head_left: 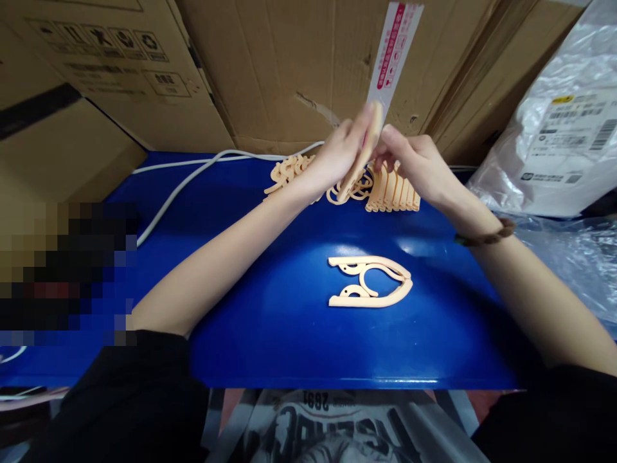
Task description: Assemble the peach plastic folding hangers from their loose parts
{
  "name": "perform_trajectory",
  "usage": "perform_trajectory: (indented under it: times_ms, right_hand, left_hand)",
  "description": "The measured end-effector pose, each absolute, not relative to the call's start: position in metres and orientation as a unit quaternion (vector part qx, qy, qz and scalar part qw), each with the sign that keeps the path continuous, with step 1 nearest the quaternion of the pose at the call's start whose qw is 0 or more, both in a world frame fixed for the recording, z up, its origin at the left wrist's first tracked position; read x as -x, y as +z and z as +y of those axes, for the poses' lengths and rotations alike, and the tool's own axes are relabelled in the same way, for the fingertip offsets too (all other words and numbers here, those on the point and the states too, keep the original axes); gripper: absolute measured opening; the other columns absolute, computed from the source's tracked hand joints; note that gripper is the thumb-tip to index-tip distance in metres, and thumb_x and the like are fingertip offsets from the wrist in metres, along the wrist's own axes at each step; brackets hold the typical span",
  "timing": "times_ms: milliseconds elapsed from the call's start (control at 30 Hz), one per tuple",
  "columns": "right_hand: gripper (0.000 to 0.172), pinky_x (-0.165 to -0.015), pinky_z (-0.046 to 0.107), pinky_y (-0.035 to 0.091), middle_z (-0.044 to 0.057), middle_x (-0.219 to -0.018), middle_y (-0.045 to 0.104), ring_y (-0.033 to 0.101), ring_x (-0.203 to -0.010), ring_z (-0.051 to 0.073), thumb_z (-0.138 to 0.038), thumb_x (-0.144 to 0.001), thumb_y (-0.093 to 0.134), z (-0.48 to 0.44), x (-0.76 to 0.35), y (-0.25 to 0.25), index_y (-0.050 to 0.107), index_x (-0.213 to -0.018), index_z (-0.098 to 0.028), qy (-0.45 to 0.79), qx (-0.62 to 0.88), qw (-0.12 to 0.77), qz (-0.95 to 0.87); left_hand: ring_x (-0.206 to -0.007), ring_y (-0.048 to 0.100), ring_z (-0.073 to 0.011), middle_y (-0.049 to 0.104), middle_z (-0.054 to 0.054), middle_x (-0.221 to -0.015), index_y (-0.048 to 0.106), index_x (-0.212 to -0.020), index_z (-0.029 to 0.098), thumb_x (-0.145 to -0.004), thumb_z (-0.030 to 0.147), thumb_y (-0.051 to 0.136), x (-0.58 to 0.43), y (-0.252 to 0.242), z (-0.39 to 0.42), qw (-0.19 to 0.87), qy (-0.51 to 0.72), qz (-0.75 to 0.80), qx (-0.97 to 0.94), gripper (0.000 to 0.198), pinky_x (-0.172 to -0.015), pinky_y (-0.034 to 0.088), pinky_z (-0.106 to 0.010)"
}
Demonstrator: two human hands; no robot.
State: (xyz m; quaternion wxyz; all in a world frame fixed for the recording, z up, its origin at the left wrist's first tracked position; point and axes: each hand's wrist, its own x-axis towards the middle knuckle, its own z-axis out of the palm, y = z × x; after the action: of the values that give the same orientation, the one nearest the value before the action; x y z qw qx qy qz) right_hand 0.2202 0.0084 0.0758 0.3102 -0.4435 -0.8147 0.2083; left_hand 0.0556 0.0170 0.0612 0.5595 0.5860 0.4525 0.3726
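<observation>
My left hand (343, 149) is closed around a long, slightly curved beige plastic piece (357, 172), which looks like the arm of a folding hanger and is held tilted above the table. Close beside its upper part is my right hand (418, 161), with thumb and fingers drawn together; whatever they may hold is hidden. Nearer to me, a folded beige hanger (403, 294) lies flat on the table. Behind my hands are a heap of curly beige hook pieces (288, 168), some rounded beige parts (362, 186) and a row of beige arm pieces (394, 193).
The work surface is a blue table (270, 334). Cardboard boxes (279, 71) stand along its back, one with a red and white tape strip (394, 48). A white cable (180, 183) runs across the left. A labelled bubble-wrap package (544, 154) and clear plastic (569, 257) are at the right.
</observation>
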Motion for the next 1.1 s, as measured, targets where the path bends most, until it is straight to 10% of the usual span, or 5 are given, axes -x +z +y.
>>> perform_trajectory:
  times_ms: [200,333,500,767,1100]
  right_hand:
    - [0.025,-0.064,0.030,0.045,0.004,-0.080,0.070,0.059,-0.069,0.016,-0.039,-0.096,0.059,-0.006,-0.214,0.088,0.072,-0.090,-0.019,0.274,0.442,0.385,-0.763]
    - [0.024,-0.068,0.030,0.047,0.004,-0.089,0.072,0.061,-0.073,0.017,-0.043,-0.093,0.063,-0.003,-0.226,0.099,0.070,-0.103,-0.022,0.159,0.440,0.387,-0.794]
    - [0.040,-0.077,0.040,0.049,0.007,-0.085,0.072,0.065,-0.079,0.024,-0.051,-0.100,0.043,-0.005,-0.231,0.103,0.073,-0.111,-0.027,-0.042,0.478,0.237,-0.844]
    - [0.040,-0.058,0.034,0.042,0.002,-0.059,0.057,0.047,-0.053,0.014,-0.051,-0.099,0.047,0.005,-0.224,0.079,0.072,-0.090,-0.022,0.247,0.461,0.331,-0.785]
    - [0.033,-0.053,0.029,0.037,-0.001,-0.061,0.057,0.042,-0.048,0.010,-0.039,-0.103,0.043,0.017,-0.220,0.084,0.070,-0.100,-0.021,0.358,0.476,0.427,-0.680]
  left_hand:
    - [-0.082,0.066,-0.0206,0.065,-0.004,-0.074,0.067,-0.095,0.024,-0.097,0.051,0.049,-0.025,0.081,-0.006,0.454,0.421,0.464,-0.633,0.033,-0.065,0.054,-0.030]
    - [-0.051,0.040,-0.0086,0.042,-0.001,-0.059,0.050,-0.061,0.020,-0.097,0.040,0.048,-0.012,0.087,-0.016,0.350,0.480,0.466,-0.656,0.041,-0.046,0.035,-0.024]
    - [-0.085,0.061,-0.0206,0.052,-0.005,-0.070,0.058,-0.075,0.022,-0.099,0.051,0.042,-0.013,0.072,-0.020,0.302,0.448,0.473,-0.696,0.041,-0.068,0.049,-0.029]
    - [-0.105,0.062,-0.0201,0.062,-0.006,-0.093,0.057,-0.102,0.026,-0.105,0.048,0.031,-0.023,0.033,-0.034,0.273,0.507,0.485,-0.658,0.034,-0.087,0.046,-0.025]
    - [-0.057,0.050,-0.0145,0.056,-0.002,-0.058,0.056,-0.061,0.020,-0.094,0.029,0.046,-0.022,0.020,0.011,0.285,0.294,0.552,-0.726,0.036,-0.066,0.040,-0.029]
